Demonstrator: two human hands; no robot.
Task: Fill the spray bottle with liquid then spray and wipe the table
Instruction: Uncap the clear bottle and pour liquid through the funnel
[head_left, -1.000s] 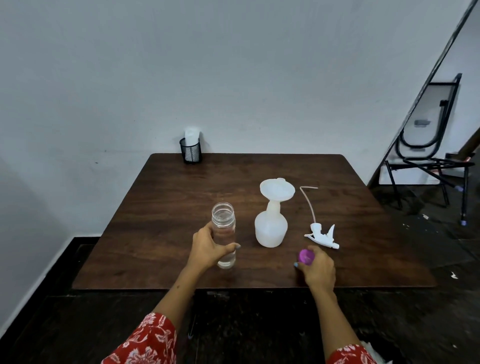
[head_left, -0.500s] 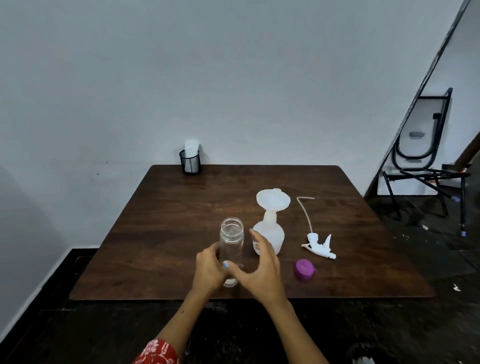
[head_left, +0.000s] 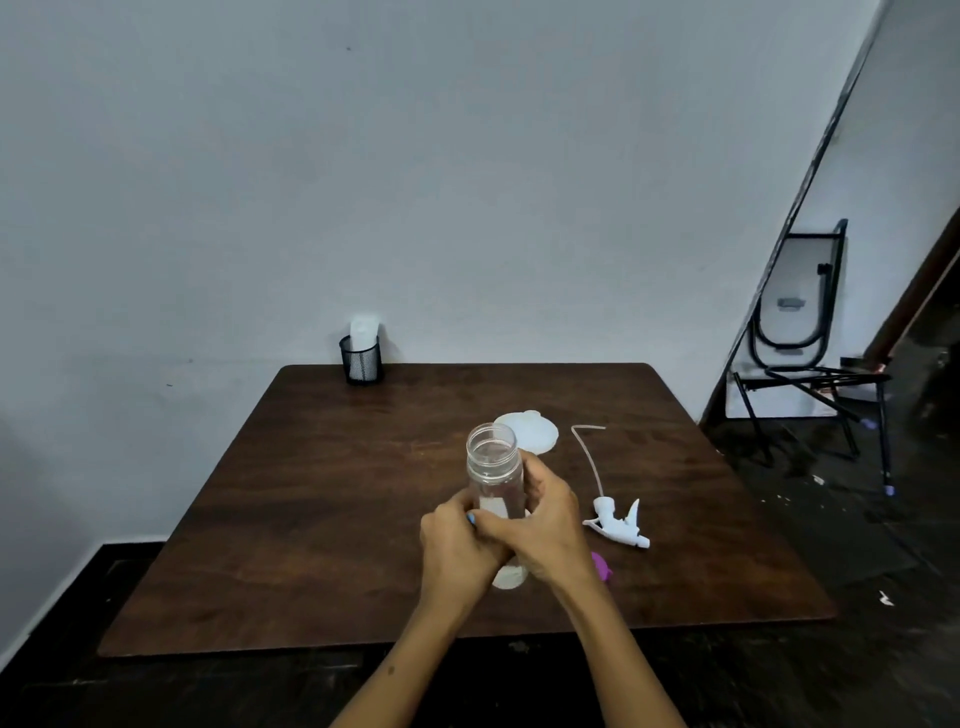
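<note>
1. We see a dark brown wooden tabletop (head_left: 322, 519) set against a pale wall, with everything of the task lying on its near half.
2. At the right, on the floor beyond the tabletop, a folding chair (head_left: 810, 364) with a black frame leans by the wall.
3. Our left hand (head_left: 457, 551) wraps its fingers round the lower part of the clear jar (head_left: 493, 478) from the left side.
4. Our right hand (head_left: 545, 525) curls round the same jar from the right, overlapping the left hand's fingers, so both hands hold it.
5. The jar is open at the top, upright, and looks lifted off the tabletop; we cannot tell how much liquid it holds.
6. Behind the jar the white funnel (head_left: 535, 434) shows its wide rim; the spray bottle under it is almost wholly hidden by the hands, only a pale patch showing below them.
7. A black mesh cup (head_left: 361, 358) with a white object in it stands at the far edge.
8. The white spray head (head_left: 615, 522), with its thin tube running away from us, lies just right of the right hand.
9. A purple cap (head_left: 601, 564) peeks out beside the right wrist.
</note>
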